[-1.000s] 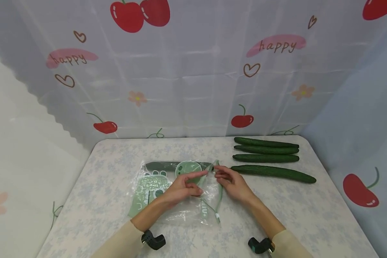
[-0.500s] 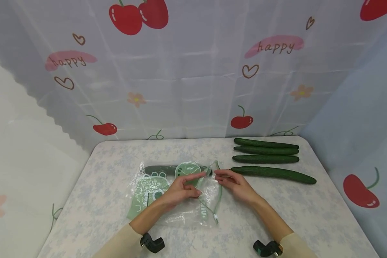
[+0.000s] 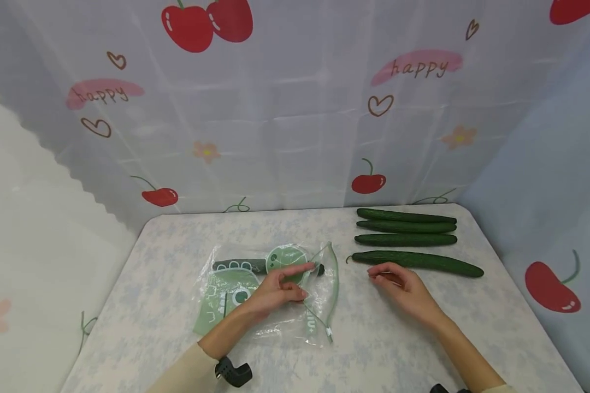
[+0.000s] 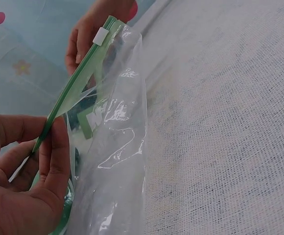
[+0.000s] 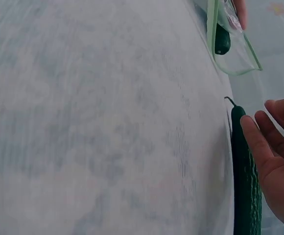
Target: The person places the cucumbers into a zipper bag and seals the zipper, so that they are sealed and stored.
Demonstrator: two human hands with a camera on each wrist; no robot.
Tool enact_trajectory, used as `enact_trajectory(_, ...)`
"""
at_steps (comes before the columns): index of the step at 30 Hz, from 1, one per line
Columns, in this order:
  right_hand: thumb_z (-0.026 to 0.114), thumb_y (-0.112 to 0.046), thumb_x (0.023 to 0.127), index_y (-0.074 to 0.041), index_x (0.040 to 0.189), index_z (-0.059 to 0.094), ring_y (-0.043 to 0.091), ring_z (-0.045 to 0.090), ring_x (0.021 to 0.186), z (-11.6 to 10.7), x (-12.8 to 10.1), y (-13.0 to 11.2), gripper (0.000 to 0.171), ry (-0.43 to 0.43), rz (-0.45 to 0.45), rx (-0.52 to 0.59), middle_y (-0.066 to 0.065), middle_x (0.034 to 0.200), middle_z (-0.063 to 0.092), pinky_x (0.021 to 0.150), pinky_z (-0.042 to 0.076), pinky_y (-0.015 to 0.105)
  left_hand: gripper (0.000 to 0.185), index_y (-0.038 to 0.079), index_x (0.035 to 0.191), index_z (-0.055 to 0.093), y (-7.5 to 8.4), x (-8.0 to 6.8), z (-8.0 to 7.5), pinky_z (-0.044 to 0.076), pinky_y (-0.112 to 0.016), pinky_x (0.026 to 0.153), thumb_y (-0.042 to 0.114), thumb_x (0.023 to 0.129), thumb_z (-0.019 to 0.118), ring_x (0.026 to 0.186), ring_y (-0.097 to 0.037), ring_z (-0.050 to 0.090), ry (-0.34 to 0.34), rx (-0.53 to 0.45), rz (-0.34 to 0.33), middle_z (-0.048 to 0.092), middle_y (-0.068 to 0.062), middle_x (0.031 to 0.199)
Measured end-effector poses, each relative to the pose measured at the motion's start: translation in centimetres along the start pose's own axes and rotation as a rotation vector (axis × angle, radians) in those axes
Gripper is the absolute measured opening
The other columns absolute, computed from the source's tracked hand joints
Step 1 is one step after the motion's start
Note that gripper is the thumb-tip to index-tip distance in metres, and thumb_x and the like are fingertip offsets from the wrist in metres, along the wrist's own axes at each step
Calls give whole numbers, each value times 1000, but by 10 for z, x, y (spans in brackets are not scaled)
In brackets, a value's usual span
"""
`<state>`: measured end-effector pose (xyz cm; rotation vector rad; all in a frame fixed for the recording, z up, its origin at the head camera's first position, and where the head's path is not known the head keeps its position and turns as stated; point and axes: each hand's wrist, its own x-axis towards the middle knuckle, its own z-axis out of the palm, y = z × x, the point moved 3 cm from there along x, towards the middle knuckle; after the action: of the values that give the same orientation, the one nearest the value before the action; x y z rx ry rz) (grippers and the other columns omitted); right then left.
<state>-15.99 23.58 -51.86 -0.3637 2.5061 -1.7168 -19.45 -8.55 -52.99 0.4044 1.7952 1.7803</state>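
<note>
A clear zip bag (image 3: 280,329) with green prints lies on the table, its green-edged mouth standing open toward the right. Inside it a cucumber (image 3: 252,266) lies lengthwise, partly covered by the prints. My left hand (image 3: 273,292) pinches the near strip of the bag's mouth between thumb and fingers, as the left wrist view shows; a white slider (image 4: 101,36) sits at one end of that strip. Holding nothing, my right hand (image 3: 408,289) hovers with loosely bent fingers to the right of the bag. A loose cucumber (image 3: 423,260) with a curly stem lies just beyond those fingers.
Farther back on the right, three more cucumbers (image 3: 405,240) lie side by side near the table's far edge. The table (image 3: 177,234) has a pale patterned cloth. A cherry-printed curtain (image 3: 285,147) rises behind it.
My right hand has drawn away from the bag's mouth to the right. The cucumber inside has shifted left and nearer to me. My left hand keeps its pinch on the bag.
</note>
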Motion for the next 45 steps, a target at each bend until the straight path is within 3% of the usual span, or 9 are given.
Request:
enact_trajectory(8,59,-24,99,-22,126,63,-3,60,112,-55,-25,-1,27,151,-32,-327,-2,125,63,87,50,9,67,25,144,52,2,-1,-1,59,-28,77,1,85,72,81,-14,70,12,-5,-10,71,-31,92)
enact_trajectory(14,68,-27,94,-25,129,62,-23,36,112,-115,-39,15,36,310,11,-521,3,129,59,80,38,9,68,26,144,52,4,-2,-1,59,-29,78,1,84,72,83,-16,70,15,-3,-13,70,-33,94)
enact_trajectory(18,68,-29,93,-14,135,57,-27,26,109,-150,-50,36,46,270,60,-540,15,132,52,79,31,10,68,27,143,52,5,-3,-1,59,-30,79,1,84,72,83,-16,70,20,-3,-22,71,-30,92)
enact_trajectory(22,67,-28,94,-6,135,54,-29,31,103,-170,-58,59,48,228,108,-523,3,126,54,75,33,0,67,27,143,52,3,-5,-1,59,-29,78,1,84,72,82,-15,70,25,-3,-26,73,-21,88)
enact_trajectory(28,67,-32,94,-9,129,61,-29,39,94,-177,-61,79,42,276,136,-544,-30,113,49,68,40,3,67,23,144,51,3,-5,1,59,-27,77,-1,84,71,80,-11,69,13,-24,-9,75,-10,85)
enact_trajectory(32,65,-29,96,-9,129,61,-27,44,92,-178,-62,80,39,281,120,-504,-40,108,46,68,42,4,67,22,144,51,3,-5,1,60,-27,78,-1,84,71,81,-11,70,13,-30,-6,75,-13,87)
enact_trajectory(35,62,-24,98,-6,134,57,-22,55,91,-178,-63,77,41,266,155,-283,-34,108,54,70,49,5,67,21,144,51,3,-5,2,60,-28,78,-1,84,71,82,-14,70,13,-29,-6,73,-24,93)
enact_trajectory(41,58,1,96,-6,131,63,15,75,93,-179,-64,68,37,335,188,641,-7,113,71,80,60,33,66,24,144,51,3,-4,3,60,-30,80,1,85,71,87,-20,71,7,-14,-10,71,-29,96)
enact_trajectory(45,48,11,97,-4,124,68,23,75,95,-177,-66,61,37,330,120,897,2,113,73,81,60,41,66,25,144,51,3,-3,2,60,-31,81,0,86,70,90,-24,70,1,-15,-10,73,-25,90)
